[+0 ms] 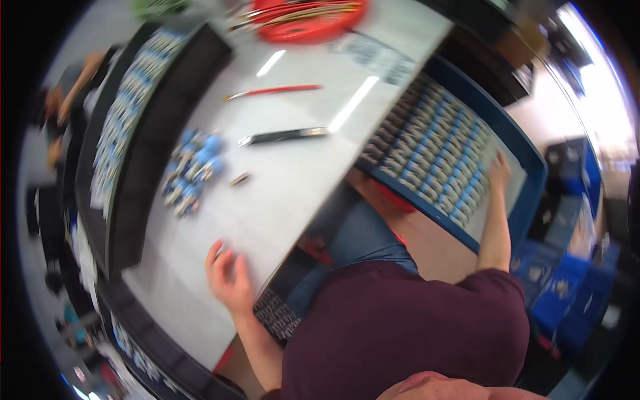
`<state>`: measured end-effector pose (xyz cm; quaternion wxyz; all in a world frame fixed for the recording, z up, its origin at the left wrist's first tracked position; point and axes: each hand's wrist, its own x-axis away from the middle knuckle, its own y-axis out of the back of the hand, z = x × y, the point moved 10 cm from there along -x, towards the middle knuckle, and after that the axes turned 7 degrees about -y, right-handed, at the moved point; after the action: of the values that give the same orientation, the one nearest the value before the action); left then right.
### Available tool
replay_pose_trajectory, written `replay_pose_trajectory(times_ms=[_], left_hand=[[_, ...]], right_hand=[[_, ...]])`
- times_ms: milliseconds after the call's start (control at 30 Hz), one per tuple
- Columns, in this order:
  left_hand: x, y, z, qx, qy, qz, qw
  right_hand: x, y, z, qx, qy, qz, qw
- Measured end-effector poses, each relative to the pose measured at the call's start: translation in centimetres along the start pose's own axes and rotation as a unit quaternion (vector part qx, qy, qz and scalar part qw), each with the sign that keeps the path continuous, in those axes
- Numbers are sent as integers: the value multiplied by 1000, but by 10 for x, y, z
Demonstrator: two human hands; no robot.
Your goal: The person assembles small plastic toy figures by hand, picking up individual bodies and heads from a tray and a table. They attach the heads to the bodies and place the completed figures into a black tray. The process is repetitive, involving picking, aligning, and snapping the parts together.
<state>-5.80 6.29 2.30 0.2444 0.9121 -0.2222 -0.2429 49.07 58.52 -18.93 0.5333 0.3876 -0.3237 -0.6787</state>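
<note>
Over on the white worktable [300,180], centre left, plenty of bare surface, so best keep the reach across it low and clear of the black-handled tool [283,136] and the red-handled brush [277,91]. And here's the action, right of centre: the blue-walled tray [501,110], tilted in the frame, with the right hand [500,175] at its pale bare strip, just beside the last row. Light fingertips look wise here; a heavy wrist could nudge those neighbours out of line. Its fingers blur, so I can't tell whether they pinch anything. Lower left of centre, the left hand [230,277] hangs at the table edge, half curled, a gap between thumb and fingers; whether a piece sits at the tips, I can't tell.

Now the looks! The ranked small pieces [443,150] fill much of the tray, pale grey bands alternating with light blue, darker toward the left end. The loose heap [190,170], left of centre, tumbles every which way in blue and white. And one lone piece [240,179] lies just beside it, stubby and brownish.
</note>
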Motion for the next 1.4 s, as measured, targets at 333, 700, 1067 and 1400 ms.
replay_pose_trajectory(times_ms=[333, 700, 1067, 1400], left_hand=[[-4, 14, -11, 39, -34, -9, 999], [-1, 15, -15, 49, -87, -7, 995], [7, 34, 15, 231, 38, -142, 962], [12, 39, 51, 423, 125, -187, 878]], right_hand=[[138, 73, 404, -477, 286, 118, 822], [466, 56, 658, -281, 744, 272, 542], [443, 38, 631, -445, 338, 615, 557], [471, 17, 559, -444, 225, 694, 520]])
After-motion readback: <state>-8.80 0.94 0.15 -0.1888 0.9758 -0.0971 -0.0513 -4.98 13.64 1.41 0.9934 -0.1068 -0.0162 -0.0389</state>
